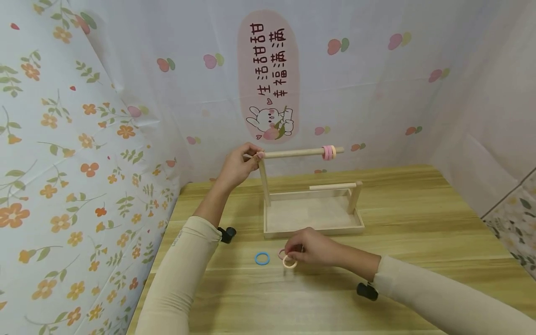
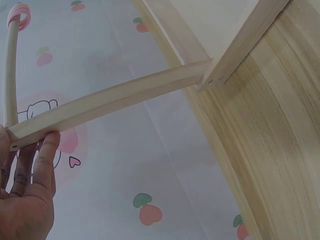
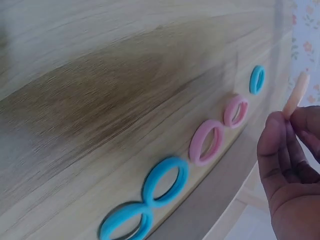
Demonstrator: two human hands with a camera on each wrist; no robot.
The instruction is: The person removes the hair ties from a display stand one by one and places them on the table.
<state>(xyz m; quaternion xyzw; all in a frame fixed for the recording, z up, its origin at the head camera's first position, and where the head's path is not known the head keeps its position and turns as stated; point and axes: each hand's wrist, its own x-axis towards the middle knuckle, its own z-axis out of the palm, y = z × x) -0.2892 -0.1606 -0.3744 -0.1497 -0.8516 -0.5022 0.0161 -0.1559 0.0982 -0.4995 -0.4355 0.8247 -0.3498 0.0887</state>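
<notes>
My left hand [image 1: 239,167] grips the top corner of a wooden stand [image 1: 313,231], where the tall post [image 2: 115,100] meets the upper bar [image 1: 293,153]. Pink hair ties [image 1: 326,152] and a pale orange one [image 1: 333,151] hang near that bar's free end. Low over the table, in front of the stand, my right hand [image 1: 314,247] pinches a pale peach hair tie [image 3: 297,93] between thumb and fingers. Beneath it in the right wrist view lie pink hair ties [image 3: 192,145] and several blue ones [image 3: 146,187] in a row. The head view hides most of these behind the hand.
A shorter bar [image 1: 332,187] on a low post [image 1: 355,197] stands at the tray's right side. One blue hair tie [image 1: 256,258] lies left of the right hand on the wooden table [image 1: 402,218]. Printed cloth [image 1: 188,107] hangs behind and at the sides.
</notes>
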